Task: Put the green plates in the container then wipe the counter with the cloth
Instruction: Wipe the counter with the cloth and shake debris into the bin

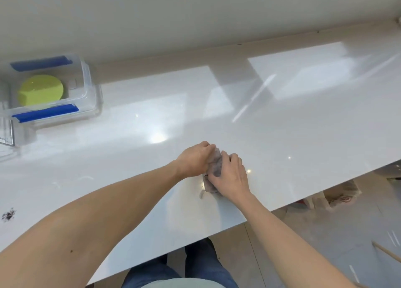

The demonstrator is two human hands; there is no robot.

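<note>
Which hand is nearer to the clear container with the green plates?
Left. The left hand is on the cloth, on the side toward the container; the right hand is farther away.

cloth (213,168) mostly hidden, container (86,86) cropped left

Single head-worn wide-angle view, looking forward and steeply down from above the near edge of the white surface (282,135). Wall at top of frame, floor (325,233) and the wearer's legs (195,264) at bottom. Horizon tilted; edges bowed by the lens.
</note>
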